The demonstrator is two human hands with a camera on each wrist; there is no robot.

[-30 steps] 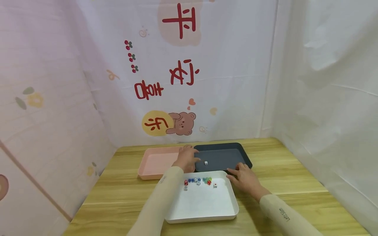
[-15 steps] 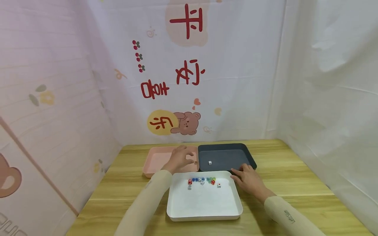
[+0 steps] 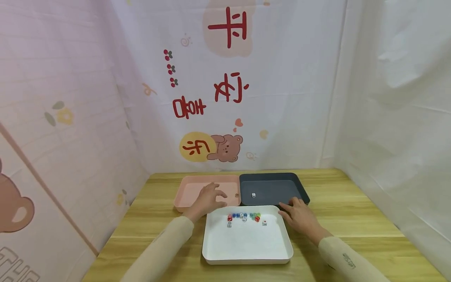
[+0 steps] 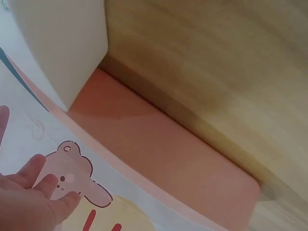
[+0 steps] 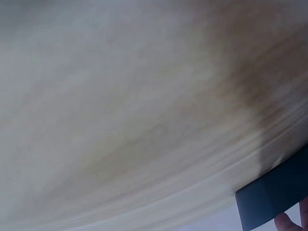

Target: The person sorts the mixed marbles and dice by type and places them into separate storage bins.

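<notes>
My left hand hangs over the front of the pink tray, fingers spread with nothing between them. A small amber bead lies near that tray's right end, apart from the fingertips. In the left wrist view the same hand shows at the lower left. At the front right of the dark blue tray is my right hand, holding nothing, fingers relaxed by the tray's front rim. One white die sits inside that tray.
Nearer stands a white tray. Along its back lie red dice, white dice, blue beads and green beads. All three trays stand close together on a wood-grain table, with printed cloth behind.
My left hand has drawn back leftward and nearer from the pink tray's right end, leaving the amber bead in sight. The right hand stays by the dark tray. The head view has shifted slightly.
</notes>
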